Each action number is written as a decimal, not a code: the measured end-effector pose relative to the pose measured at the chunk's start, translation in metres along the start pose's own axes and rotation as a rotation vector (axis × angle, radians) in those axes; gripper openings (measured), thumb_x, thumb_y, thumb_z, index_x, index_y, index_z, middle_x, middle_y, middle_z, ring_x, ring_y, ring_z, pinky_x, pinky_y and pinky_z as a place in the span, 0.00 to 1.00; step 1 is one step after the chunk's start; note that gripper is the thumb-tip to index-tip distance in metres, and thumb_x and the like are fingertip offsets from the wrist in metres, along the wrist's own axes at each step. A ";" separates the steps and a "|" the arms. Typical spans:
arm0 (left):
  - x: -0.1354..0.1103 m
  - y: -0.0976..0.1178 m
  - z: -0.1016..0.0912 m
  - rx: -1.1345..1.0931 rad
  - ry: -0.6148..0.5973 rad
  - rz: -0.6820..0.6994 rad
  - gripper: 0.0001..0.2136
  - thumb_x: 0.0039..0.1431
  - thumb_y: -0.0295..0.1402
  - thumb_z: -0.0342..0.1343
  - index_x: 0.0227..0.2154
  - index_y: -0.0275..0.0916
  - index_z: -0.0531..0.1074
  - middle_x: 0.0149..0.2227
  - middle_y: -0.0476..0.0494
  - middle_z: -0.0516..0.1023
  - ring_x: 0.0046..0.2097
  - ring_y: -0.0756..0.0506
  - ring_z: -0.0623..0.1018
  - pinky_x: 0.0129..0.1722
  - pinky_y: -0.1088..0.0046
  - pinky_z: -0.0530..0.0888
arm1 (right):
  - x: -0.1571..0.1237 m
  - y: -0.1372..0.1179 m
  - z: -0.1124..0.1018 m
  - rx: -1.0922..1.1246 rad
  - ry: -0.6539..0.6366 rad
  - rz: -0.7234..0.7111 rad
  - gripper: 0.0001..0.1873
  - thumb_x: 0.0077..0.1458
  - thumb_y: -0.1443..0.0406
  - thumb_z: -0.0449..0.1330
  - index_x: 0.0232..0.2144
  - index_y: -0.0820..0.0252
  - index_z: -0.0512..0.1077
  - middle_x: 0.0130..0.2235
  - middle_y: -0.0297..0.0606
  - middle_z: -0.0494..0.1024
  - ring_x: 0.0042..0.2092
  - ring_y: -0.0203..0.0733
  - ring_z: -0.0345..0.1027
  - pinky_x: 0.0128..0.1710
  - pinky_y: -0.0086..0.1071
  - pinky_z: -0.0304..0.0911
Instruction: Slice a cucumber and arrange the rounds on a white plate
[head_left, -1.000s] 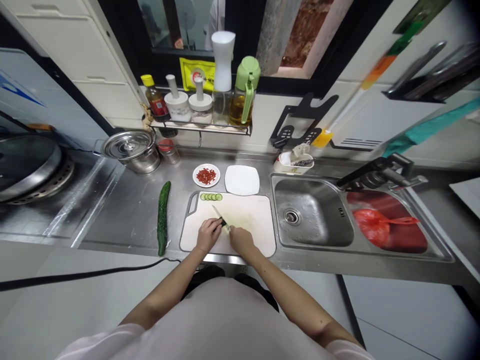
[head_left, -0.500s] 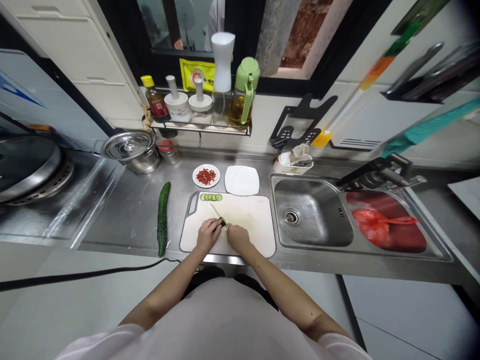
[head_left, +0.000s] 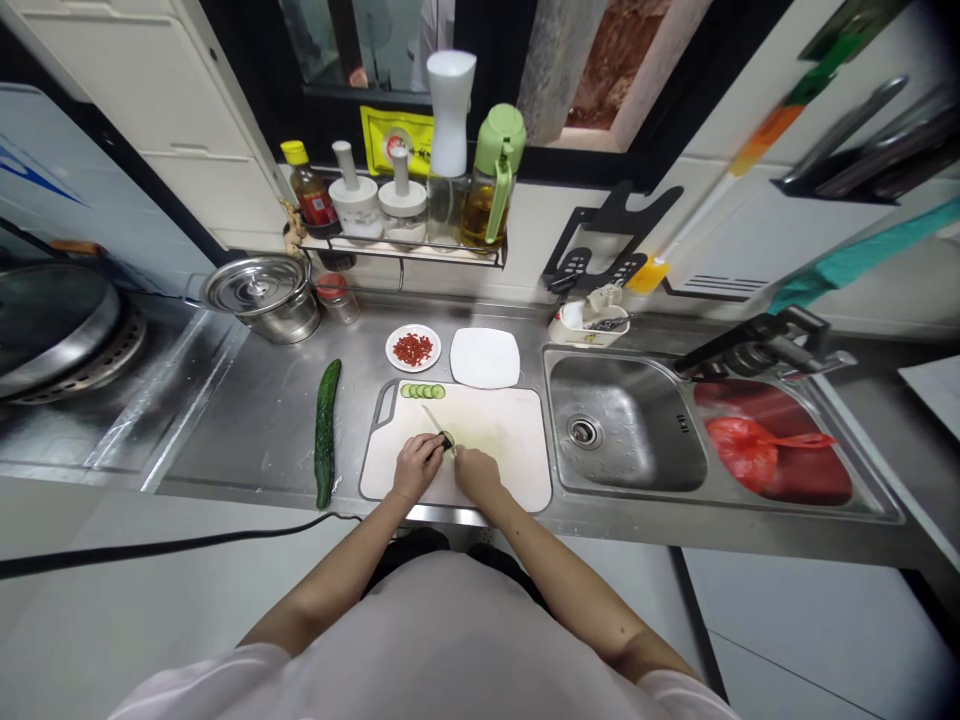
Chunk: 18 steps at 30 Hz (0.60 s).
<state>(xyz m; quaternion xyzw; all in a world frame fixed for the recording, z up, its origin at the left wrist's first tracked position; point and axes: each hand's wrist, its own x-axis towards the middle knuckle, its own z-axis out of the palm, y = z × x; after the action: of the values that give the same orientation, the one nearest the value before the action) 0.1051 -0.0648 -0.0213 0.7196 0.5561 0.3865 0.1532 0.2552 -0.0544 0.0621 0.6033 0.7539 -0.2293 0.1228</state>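
My left hand (head_left: pixel 416 466) is closed on a short piece of cucumber (head_left: pixel 448 440) at the front of the white cutting board (head_left: pixel 510 440). My right hand (head_left: pixel 477 476) is closed on a knife (head_left: pixel 433 420), whose blade points away and to the left across the cucumber piece. The two hands almost touch. A row of several cucumber slices (head_left: pixel 422 391) lies at the board's far edge. A whole cucumber (head_left: pixel 325 430) lies on the steel counter to the left of the board.
Behind the board stand a small plate of red chilies (head_left: pixel 413 349) and a white square plate (head_left: pixel 484 358). A double sink (head_left: pixel 622 430) is on the right, with a red bag (head_left: pixel 742 452) in its far basin. A lidded pot (head_left: pixel 259 295) and a wok (head_left: pixel 52 320) sit left.
The knife blade has shifted slightly left along the cucumber piece. Both hands stay in nearly the same place on the board.
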 end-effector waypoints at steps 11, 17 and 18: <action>0.001 0.006 -0.004 -0.002 0.030 0.016 0.09 0.63 0.32 0.51 0.43 0.42 0.74 0.41 0.43 0.77 0.44 0.46 0.76 0.46 0.66 0.74 | -0.004 -0.001 -0.002 0.017 0.019 -0.005 0.16 0.63 0.70 0.43 0.47 0.63 0.67 0.40 0.47 0.78 0.43 0.43 0.73 0.41 0.31 0.64; 0.000 0.005 -0.004 -0.003 0.021 -0.001 0.10 0.63 0.33 0.50 0.44 0.41 0.73 0.41 0.42 0.77 0.44 0.45 0.75 0.46 0.65 0.74 | -0.020 0.009 0.006 -0.004 -0.004 0.037 0.14 0.64 0.68 0.44 0.43 0.62 0.68 0.38 0.47 0.78 0.42 0.43 0.74 0.39 0.31 0.64; 0.000 0.005 -0.004 -0.007 0.019 -0.009 0.10 0.63 0.33 0.50 0.44 0.41 0.73 0.41 0.42 0.76 0.45 0.45 0.75 0.47 0.65 0.74 | -0.021 0.010 0.006 -0.005 -0.003 0.037 0.14 0.64 0.68 0.44 0.43 0.62 0.68 0.38 0.47 0.78 0.42 0.43 0.74 0.38 0.32 0.64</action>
<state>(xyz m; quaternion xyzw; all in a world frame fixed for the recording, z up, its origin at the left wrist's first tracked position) 0.1054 -0.0669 -0.0154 0.7130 0.5595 0.3945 0.1519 0.2691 -0.0732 0.0645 0.6163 0.7431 -0.2261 0.1298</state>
